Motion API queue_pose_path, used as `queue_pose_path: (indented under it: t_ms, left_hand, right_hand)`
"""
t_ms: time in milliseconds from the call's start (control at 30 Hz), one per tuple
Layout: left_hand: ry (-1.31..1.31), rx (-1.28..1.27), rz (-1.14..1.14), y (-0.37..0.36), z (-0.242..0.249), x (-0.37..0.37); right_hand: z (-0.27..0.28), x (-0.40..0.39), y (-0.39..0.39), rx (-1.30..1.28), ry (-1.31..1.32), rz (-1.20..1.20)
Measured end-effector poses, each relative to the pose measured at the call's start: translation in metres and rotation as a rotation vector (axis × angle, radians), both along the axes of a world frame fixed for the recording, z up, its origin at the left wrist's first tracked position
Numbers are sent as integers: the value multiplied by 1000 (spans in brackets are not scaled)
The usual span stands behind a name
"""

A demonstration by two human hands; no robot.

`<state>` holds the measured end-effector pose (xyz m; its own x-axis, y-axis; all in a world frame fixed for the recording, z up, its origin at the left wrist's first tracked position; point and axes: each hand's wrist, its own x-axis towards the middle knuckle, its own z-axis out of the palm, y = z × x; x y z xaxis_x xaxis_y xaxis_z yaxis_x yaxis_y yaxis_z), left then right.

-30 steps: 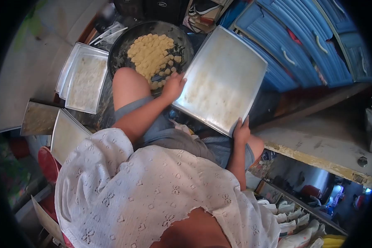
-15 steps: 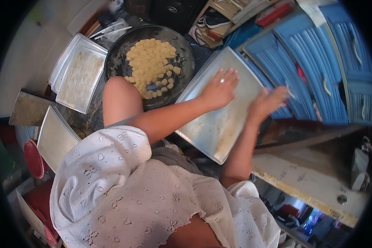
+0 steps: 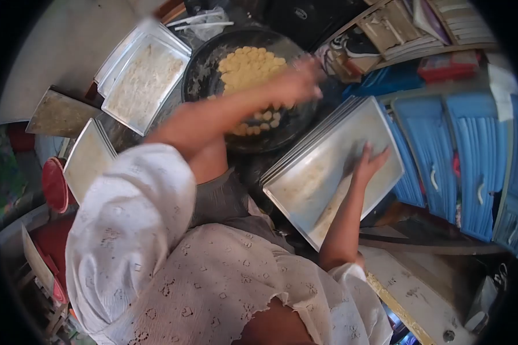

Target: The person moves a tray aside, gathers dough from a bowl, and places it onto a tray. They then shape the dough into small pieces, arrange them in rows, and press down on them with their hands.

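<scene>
My left hand [image 3: 299, 80] is smeared by motion above the right side of a large dark round pan [image 3: 198, 54]; whether it holds anything cannot be made out. Inside the pan, small yellowish dough pieces [image 3: 250, 66] lie heaped, with several loose ones nearer me, partly behind my left forearm. My right hand [image 3: 369, 164] has its fingers spread on or just over the top metal tray [image 3: 305, 184] of a tilted stack, and nothing shows in it. Dull stains mark the tray's surface.
More metal trays [image 3: 144, 86] are at the upper left, and another stack [image 3: 89, 158] lies below them. Blue slatted drawers [image 3: 477, 155] stand at the right, near a wooden shelf [image 3: 414, 287]. A red round object [image 3: 56, 184] is at the left.
My left hand has left the tray and moved across to the pan's right side. My right hand, near the tray's far edge before, is now over its surface. The view has shifted.
</scene>
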<state>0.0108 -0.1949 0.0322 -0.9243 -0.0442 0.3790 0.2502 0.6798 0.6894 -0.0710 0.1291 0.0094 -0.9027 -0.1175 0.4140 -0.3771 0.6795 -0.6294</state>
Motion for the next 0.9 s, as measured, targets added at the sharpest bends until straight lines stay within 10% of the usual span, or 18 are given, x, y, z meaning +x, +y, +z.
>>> queue_pose_path:
  t_ms: [133, 267, 400, 567, 733, 800, 867, 900]
  left_hand:
    - [-592, -35, 274, -159, -53, 10]
    - [-742, 237, 287, -218, -140, 32]
    - [-891, 539, 465, -204, -236, 63]
    - [-860, 871, 678, -170, -292, 83]
    - [-687, 953, 698, -186, -300, 69]
    - [-887, 1033, 532, -198, -301, 57]
    - [-947, 1145, 485, -185, -301, 49]
    - [-943, 1097, 513, -173, -303, 47]
  right_hand:
    - [26, -4, -158, 61, 134, 463]
    - [-74, -22, -260, 314, -165, 677]
    - [-194, -39, -274, 377, -1000, 531]
    - [-336, -87, -215, 297, -1051, 280]
    - [-336, -89, -266, 226, -1210, 171]
    - [-354, -91, -295, 683, -884, 431]
    - [-295, -34, -342, 26, -1135, 37]
    - [-304, -12, -349, 108, -1043, 77]
